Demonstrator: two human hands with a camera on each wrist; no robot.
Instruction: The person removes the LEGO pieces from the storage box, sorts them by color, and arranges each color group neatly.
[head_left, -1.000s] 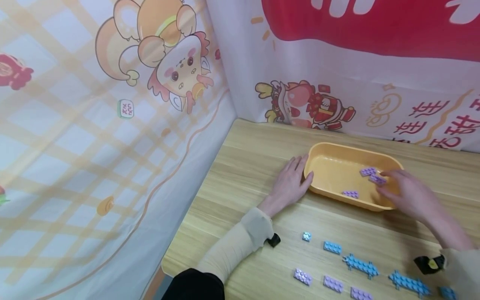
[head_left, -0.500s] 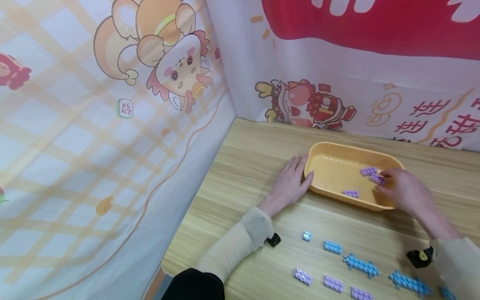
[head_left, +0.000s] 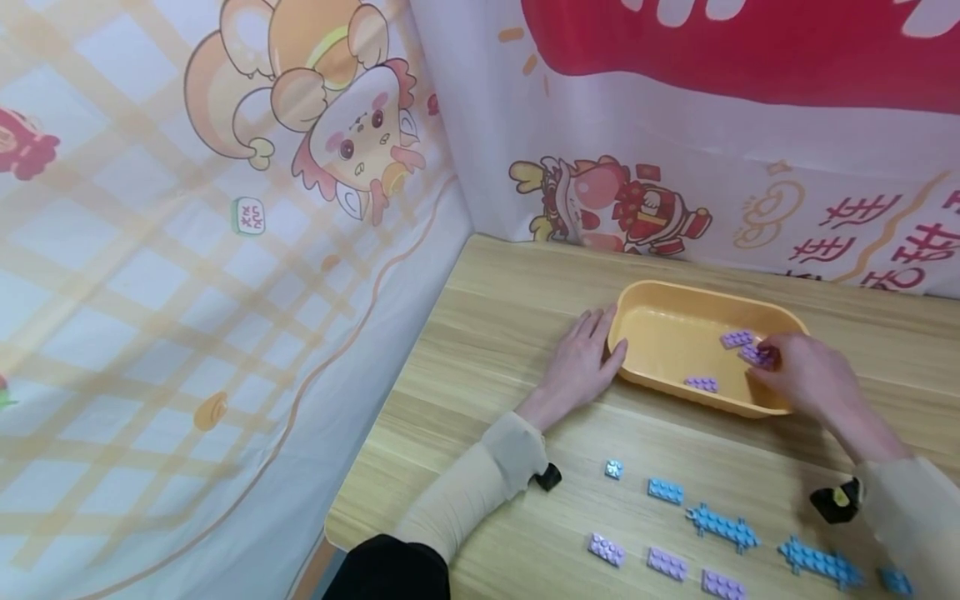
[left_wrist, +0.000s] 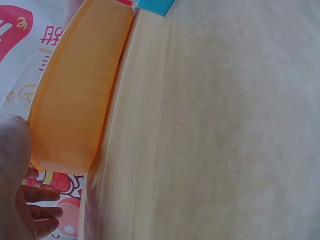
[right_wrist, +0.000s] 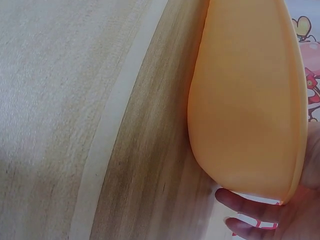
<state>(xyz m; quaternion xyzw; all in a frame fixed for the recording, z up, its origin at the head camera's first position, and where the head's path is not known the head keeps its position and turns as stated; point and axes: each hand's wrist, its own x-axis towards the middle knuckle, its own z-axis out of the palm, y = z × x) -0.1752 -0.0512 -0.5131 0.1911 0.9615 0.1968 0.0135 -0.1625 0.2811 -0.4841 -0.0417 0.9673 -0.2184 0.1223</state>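
Observation:
My left hand (head_left: 576, 363) rests on the left end of a yellow-orange tray (head_left: 675, 292), thumb on the near rim and fingers fairly straight along its outside. In the left wrist view the tray's wall (left_wrist: 80, 95) stands beside the thumb. Over the tray's right end, my right hand (head_left: 813, 375) pinches a purple building brick (head_left: 754, 356) with thumb and index finger. Another purple brick (head_left: 737, 339) lies right behind it, and a third purple brick (head_left: 702, 384) lies by the near wall. The right wrist view shows only the tray's outer wall (right_wrist: 245, 105) and some fingers (right_wrist: 250, 207); the pinched brick is hidden there.
On the wooden table (head_left: 465, 350) before the tray lie a row of blue bricks (head_left: 665, 491), including spiky blue pieces (head_left: 722, 528), and a row of purple bricks (head_left: 667, 564). Printed cloth (head_left: 480, 125) hangs behind and left of the table.
My right hand has shifted slightly left, its fingertips closing on the purple brick at the tray's right side. The left hand stays at the tray's left end.

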